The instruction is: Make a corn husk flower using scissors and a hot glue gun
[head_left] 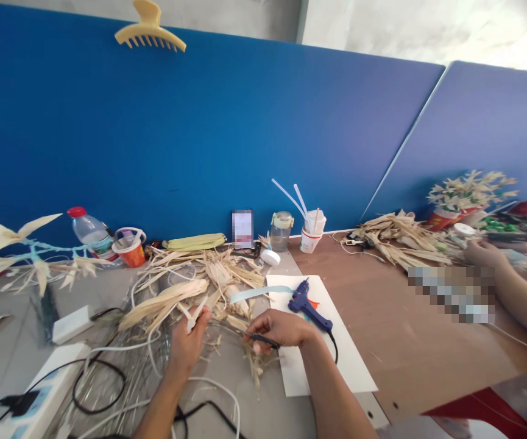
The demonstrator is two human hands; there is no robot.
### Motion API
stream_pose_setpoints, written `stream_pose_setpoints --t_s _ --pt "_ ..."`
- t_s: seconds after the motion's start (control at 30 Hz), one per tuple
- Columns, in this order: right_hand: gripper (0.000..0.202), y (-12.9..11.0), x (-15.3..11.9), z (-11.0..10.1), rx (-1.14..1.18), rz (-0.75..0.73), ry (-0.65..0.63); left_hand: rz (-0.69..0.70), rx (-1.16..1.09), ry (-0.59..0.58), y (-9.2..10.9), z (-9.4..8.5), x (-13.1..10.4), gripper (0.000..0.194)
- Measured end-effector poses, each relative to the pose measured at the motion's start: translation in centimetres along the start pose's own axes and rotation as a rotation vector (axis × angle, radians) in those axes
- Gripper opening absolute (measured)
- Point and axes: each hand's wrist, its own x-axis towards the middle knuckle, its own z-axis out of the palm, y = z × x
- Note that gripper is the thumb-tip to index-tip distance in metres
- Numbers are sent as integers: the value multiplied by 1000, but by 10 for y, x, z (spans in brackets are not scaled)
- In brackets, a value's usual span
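My left hand (187, 338) pinches a small pale corn husk flower (194, 315), its pointed petals standing up above the fingers. To its right, my right hand (278, 329) is closed on black-handled scissors (265, 341); the blades are hard to make out. Dry corn husks (226, 274) lie in a loose pile just beyond both hands. Husk scraps (256, 366) lie below my right hand. A blue glue gun (311, 305) rests on a white sheet (336, 372) beside my right wrist. A light blue strip (261, 293) reaches onto the sheet.
A power strip (48, 390) and tangled cables occupy the left front. Along the blue partition (245, 122) stand a bottle (89, 228), an orange cup (130, 253), a phone (242, 229), a jar (281, 231) and a white cup (311, 239). Another person's hand (487, 256) works at right.
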Motion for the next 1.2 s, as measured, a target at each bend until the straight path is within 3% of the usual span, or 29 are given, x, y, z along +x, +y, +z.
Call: stream_pose_setpoints --t_s 0.3,0.57,0.63,0.73,0.83,0.9,1.07,1.2 --pt "30 -5 -4 2 -106 -38 43 4 -11 27 5 0 1 33" --pt "29 0 0 3 -56 -98 128 -168 -222 59 9 1 2 37" --pt "32 0 3 4 -86 -166 227 -229 -307 60 7 2 3 39" --pt "31 -2 11 9 -333 -228 504 -292 -395 53 3 5 4 40" --pt "42 0 20 15 -736 -87 804 -320 -473 55 0 8 4 39" --pt "53 3 25 19 -902 41 926 -333 -525 45 -1 10 4 38" --pt "71 6 28 22 -970 147 1062 -362 -541 8 0 12 4 40" --pt "58 1 26 22 -939 183 992 -347 -463 31 0 12 2 42"
